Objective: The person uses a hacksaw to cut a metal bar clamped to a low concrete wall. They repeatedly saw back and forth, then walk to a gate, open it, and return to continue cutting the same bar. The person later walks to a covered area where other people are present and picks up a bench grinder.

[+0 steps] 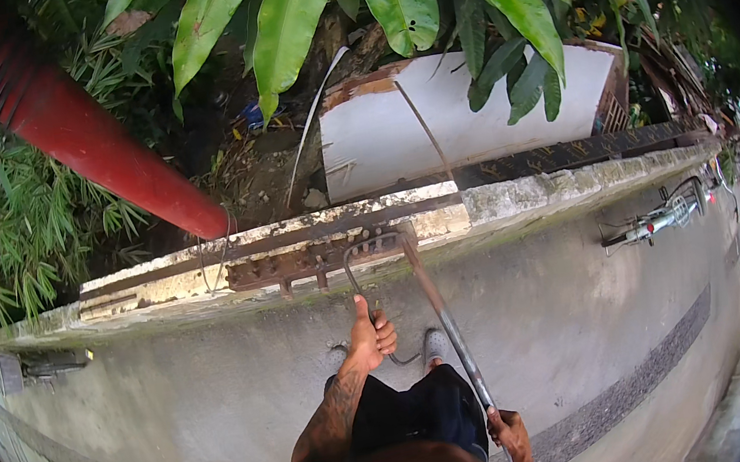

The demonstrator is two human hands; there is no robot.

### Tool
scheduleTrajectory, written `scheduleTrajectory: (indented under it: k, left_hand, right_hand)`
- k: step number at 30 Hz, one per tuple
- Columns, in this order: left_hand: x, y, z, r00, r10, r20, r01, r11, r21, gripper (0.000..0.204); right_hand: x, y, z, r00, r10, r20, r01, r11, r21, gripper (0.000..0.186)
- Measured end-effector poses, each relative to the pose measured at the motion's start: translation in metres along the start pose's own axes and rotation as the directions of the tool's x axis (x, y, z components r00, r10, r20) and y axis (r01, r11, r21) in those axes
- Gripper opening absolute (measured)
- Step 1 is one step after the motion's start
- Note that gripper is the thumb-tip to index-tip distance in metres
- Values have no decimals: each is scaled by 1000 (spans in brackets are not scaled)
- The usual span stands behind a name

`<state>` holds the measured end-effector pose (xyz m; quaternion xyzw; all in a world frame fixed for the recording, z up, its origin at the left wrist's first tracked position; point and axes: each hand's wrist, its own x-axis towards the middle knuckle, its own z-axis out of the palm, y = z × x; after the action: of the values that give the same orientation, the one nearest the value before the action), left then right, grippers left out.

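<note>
My left hand (369,337) is closed around a thin bent steel rod (351,274), thumb pointing away from me. The rod curves up to a rusty metal plate with upright pegs (271,269), and its other end shows below my fist near my feet. My right hand (509,434), low and to the right, grips the near end of a long metal bar (443,315). That bar slants away from me, rusty toward its far end, which rests at the right side of the pegged plate. How rod and bar meet among the pegs is too small to tell.
The plate sits on a worn beam (150,279) along a low concrete wall (563,190). A red post (113,154) leans in from the upper left. Broad green leaves (294,24) hang over a white panel (376,140). A bicycle (661,216) lies to the right.
</note>
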<state>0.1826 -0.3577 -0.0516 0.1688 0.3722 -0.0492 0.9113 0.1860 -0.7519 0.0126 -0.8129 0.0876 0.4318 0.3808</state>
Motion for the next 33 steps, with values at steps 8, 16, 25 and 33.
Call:
scheduleTrajectory:
  k: [8, 16, 25, 33]
  left_hand:
    - [-4, 6, 7, 991, 42, -124, -40, 999, 15, 73]
    - [-1, 8, 6, 997, 0, -76, -1, 1000, -5, 74]
    - [1, 7, 5, 999, -16, -43, 15, 1000, -23, 74]
    - [-1, 7, 5, 998, 14, -54, -15, 1000, -8, 73]
  right_hand:
    - [32, -45, -43, 988, 15, 152, 23, 969, -245, 71]
    - [47, -25, -41, 983, -137, 122, 164, 954, -252, 73]
    - [69, -37, -81, 979, -114, 168, 160, 943, -293, 69]
    - [53, -25, -48, 985, -98, 143, 137, 944, -301, 70]
